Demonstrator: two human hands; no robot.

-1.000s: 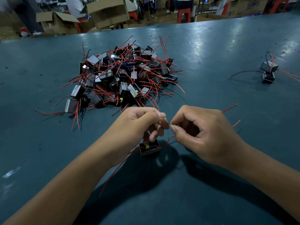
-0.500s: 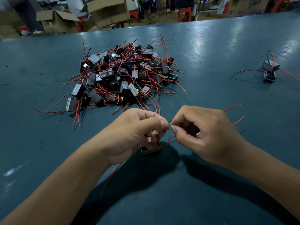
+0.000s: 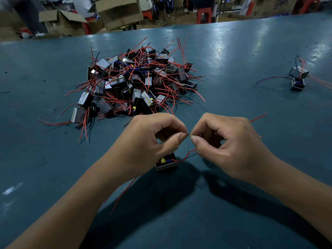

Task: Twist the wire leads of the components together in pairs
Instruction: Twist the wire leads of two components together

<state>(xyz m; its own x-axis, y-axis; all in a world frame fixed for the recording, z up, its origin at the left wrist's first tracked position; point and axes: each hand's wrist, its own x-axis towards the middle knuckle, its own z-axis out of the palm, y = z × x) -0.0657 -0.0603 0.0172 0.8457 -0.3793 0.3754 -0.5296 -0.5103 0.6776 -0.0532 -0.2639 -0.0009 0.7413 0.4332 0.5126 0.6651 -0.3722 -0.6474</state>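
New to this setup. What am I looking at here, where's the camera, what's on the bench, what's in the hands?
No machine: a person works bare-handed. The one view comes from a camera worn on the head, looking forward and down. The left hand and right hand meet fingertip to fingertip, pinching thin wire leads between them. Below them a small black component sits on the blue-green table, its red wire running up toward the right hand. Farther back lies a pile of components with loose red wires. At far right two components sit apart from the pile.
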